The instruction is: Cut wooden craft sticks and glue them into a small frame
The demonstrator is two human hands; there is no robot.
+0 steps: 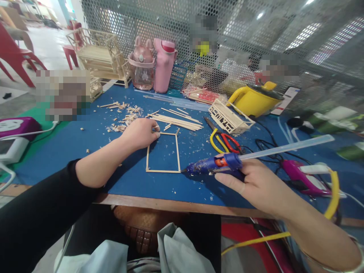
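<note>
While right hand (257, 182) holds glue gun (216, 165), no readable labels

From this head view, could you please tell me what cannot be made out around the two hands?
- Left hand: fingertips on the stick frame are too small to judge.
- Glue gun: handle hidden in the right hand.
- Behind the mesh: items blurred.

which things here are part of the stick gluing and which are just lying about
In use: blue hot glue gun in right hand; thin wooden stick frame under left hand; loose wooden sticks.
Lying about: yellow kettle; pink bottle; yellow-and-red scissors.
</note>
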